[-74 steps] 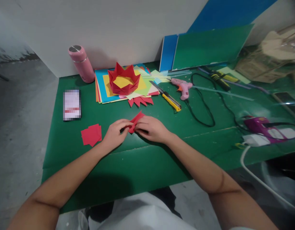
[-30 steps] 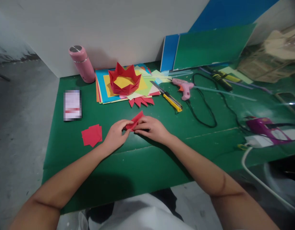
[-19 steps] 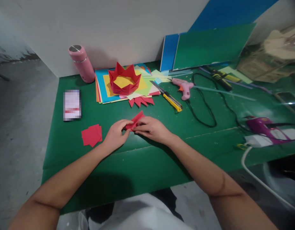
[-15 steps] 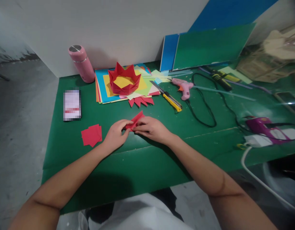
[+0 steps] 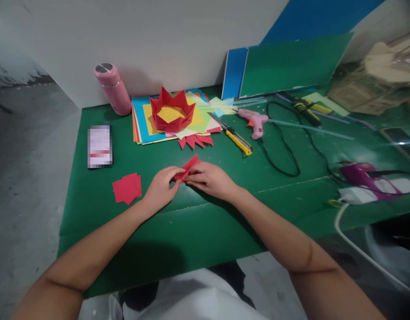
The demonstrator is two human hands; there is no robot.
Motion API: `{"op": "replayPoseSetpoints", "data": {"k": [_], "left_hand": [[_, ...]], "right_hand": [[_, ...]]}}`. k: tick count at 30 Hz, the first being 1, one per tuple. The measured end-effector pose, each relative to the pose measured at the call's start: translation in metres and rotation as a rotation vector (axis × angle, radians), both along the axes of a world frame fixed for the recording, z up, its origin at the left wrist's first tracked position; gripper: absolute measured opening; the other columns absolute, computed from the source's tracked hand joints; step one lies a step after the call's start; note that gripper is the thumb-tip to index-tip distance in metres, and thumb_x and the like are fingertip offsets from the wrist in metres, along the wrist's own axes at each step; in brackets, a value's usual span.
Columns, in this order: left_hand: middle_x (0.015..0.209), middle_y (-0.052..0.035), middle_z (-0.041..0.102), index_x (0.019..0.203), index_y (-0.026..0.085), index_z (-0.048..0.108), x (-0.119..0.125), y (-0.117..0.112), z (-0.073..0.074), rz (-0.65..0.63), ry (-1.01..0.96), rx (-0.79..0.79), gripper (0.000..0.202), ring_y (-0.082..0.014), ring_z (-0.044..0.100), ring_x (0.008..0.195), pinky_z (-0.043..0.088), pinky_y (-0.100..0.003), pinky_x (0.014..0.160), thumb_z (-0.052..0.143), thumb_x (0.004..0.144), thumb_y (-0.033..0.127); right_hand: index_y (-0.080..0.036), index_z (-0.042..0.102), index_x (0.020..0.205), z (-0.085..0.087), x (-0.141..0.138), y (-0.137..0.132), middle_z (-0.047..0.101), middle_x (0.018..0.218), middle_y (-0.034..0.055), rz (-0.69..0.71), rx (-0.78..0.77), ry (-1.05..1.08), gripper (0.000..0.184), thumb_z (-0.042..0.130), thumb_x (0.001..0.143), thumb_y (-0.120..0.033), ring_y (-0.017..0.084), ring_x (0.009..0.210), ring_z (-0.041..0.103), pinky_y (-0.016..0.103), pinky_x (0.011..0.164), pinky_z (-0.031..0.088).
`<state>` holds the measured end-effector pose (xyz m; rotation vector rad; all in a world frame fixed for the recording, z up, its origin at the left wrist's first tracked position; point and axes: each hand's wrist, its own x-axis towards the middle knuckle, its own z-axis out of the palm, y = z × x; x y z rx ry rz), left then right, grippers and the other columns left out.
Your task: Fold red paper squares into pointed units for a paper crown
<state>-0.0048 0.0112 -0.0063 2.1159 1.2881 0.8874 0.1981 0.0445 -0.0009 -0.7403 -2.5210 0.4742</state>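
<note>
A small piece of red paper (image 5: 190,165), partly folded with one flap standing up, is held just above or on the green table between my two hands. My left hand (image 5: 162,186) pinches its left side between thumb and fingers. On the right side, my right hand (image 5: 210,178) has its fingers closed on the paper, hiding part of it. Left of my left hand lies a small stack of red paper squares (image 5: 127,188). Beyond the hands, several folded red pointed pieces (image 5: 195,141) lie in front of a red folded-paper ring (image 5: 173,122) with upright points.
Coloured paper sheets (image 5: 143,126) lie under the ring. A yellow utility knife (image 5: 238,141) and a pink glue gun (image 5: 255,122) with a black cord are to the right. A pink bottle (image 5: 113,91) and a phone-like object (image 5: 100,146) stand left. A purple power strip (image 5: 361,178) is far right.
</note>
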Motion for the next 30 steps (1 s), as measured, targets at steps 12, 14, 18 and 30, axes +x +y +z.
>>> {"op": "replayPoseSetpoints", "data": {"k": [12, 14, 18, 30], "left_hand": [[0.108, -0.0079, 0.069, 0.107, 0.017, 0.062, -0.0003, 0.0003, -0.0014, -0.003, -0.009, 0.027, 0.03, -0.0199, 0.065, 0.101, 0.053, -0.039, 0.09, 0.052, 0.081, 0.006], [0.108, -0.0083, 0.069, 0.107, 0.017, 0.062, -0.0004, 0.0, -0.0012, -0.004, -0.007, 0.029, 0.031, -0.0199, 0.065, 0.101, 0.053, -0.039, 0.09, 0.052, 0.08, 0.006], [0.108, -0.0081, 0.069, 0.108, 0.017, 0.062, -0.0005, -0.0006, 0.0, -0.001, -0.015, 0.015, 0.034, -0.0199, 0.065, 0.102, 0.053, -0.039, 0.09, 0.051, 0.079, 0.004], [0.108, -0.0074, 0.069, 0.107, 0.017, 0.063, -0.0012, 0.0003, 0.0016, -0.002, -0.011, -0.01, 0.037, -0.0188, 0.065, 0.1, 0.055, -0.036, 0.088, 0.05, 0.076, 0.001]], "right_hand": [[-0.018, 0.073, 0.094, 0.0005, -0.0019, -0.0029, 0.07, 0.087, 0.0089, -0.034, 0.045, -0.045, 0.023, 0.052, 0.094, -0.026, 0.018, 0.08, 0.061, 0.03, 0.069, 0.046], [-0.017, 0.073, 0.094, 0.001, -0.0022, -0.0034, 0.07, 0.087, 0.009, -0.034, 0.051, -0.045, 0.024, 0.051, 0.094, -0.026, 0.019, 0.081, 0.061, 0.03, 0.069, 0.046], [-0.018, 0.073, 0.095, 0.0015, -0.0024, -0.0045, 0.07, 0.088, 0.0089, -0.039, 0.055, -0.044, 0.024, 0.051, 0.094, -0.026, 0.019, 0.08, 0.061, 0.031, 0.069, 0.046], [-0.016, 0.074, 0.093, 0.0018, -0.0051, -0.0086, 0.07, 0.087, 0.0094, -0.078, 0.101, -0.095, 0.027, 0.049, 0.095, -0.026, 0.018, 0.077, 0.06, 0.029, 0.065, 0.044]]}}
